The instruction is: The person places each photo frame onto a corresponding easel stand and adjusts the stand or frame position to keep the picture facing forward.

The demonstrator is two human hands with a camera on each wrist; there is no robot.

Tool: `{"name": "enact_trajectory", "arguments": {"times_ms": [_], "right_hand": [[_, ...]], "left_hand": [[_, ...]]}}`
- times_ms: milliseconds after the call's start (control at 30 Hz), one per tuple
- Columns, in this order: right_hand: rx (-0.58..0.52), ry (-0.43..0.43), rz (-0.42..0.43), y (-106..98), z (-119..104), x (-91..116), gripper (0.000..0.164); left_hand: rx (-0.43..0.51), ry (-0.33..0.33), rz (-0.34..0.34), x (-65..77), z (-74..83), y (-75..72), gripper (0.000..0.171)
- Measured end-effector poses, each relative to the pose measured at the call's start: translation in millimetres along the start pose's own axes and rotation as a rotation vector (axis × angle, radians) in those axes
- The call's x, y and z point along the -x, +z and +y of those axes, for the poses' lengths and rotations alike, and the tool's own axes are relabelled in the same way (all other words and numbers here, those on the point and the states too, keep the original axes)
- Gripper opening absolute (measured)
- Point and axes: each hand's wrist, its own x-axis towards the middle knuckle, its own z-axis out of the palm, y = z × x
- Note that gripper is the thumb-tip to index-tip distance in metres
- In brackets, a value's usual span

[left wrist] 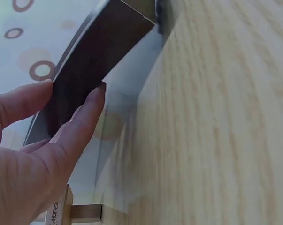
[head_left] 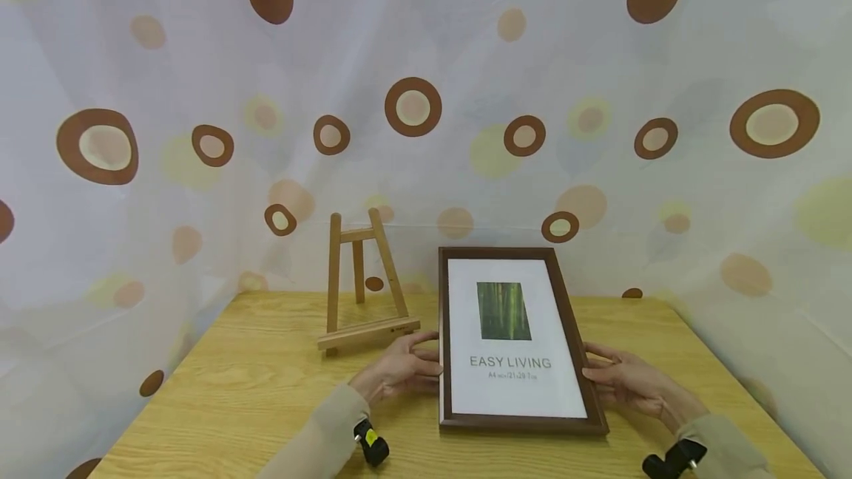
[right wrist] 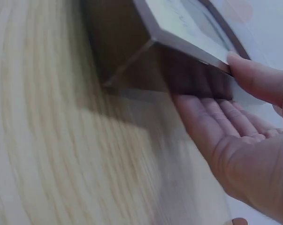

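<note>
A dark brown picture frame (head_left: 512, 426) with a white "EASY LIVING" sheet and a small green forest picture is tilted back over the table. My left hand (head_left: 402, 367) grips its left edge. In the left wrist view the thumb lies on the front rim of the picture frame (left wrist: 92, 61) and the fingers go behind. On the right edge my right hand (head_left: 629, 379) holds it the same way. The right wrist view shows the thumb on the front rim of the picture frame (right wrist: 132, 61), with fingers underneath. A gap shows between frame and tabletop in both wrist views.
A small wooden easel (head_left: 333, 272) stands on the table just left of the picture frame, its ledge close to my left hand. The light wooden table (head_left: 220, 390) ends at a curtain (head_left: 452, 176) patterned with brown and yellow circles, at the back and sides.
</note>
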Motion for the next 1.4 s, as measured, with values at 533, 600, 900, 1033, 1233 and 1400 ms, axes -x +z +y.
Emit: {"name": "enact_trajectory", "arguments": {"times_ms": [533,600,900,1033,1233,1400], "right_hand": [[0.055,-0.060,0.012,20.3,-9.2,-15.0,0.083],[0.051,-0.071,0.017,22.4,-11.3,-16.8,0.083],[0.017,-0.129,0.052,34.9,-19.2,-21.4,0.083],[0.032,-0.153,0.056,38.0,-23.6,-24.1,0.082],[0.088,-0.192,0.082,44.5,-28.0,-28.2,0.078],[0.159,-0.185,0.132,55.5,-32.8,-31.0,0.078]], "left_hand": [[-0.025,0.074,-0.019,6.2,8.9,-16.2,0.075],[-0.053,0.085,-0.004,7.1,10.4,-18.0,0.070],[-0.124,0.119,-0.015,13.1,13.0,-27.8,0.072],[-0.133,0.108,0.000,16.4,11.6,-30.8,0.083],[-0.123,0.120,0.040,22.3,11.7,-34.3,0.087],[-0.115,0.156,0.047,26.3,12.0,-40.9,0.086]]}}
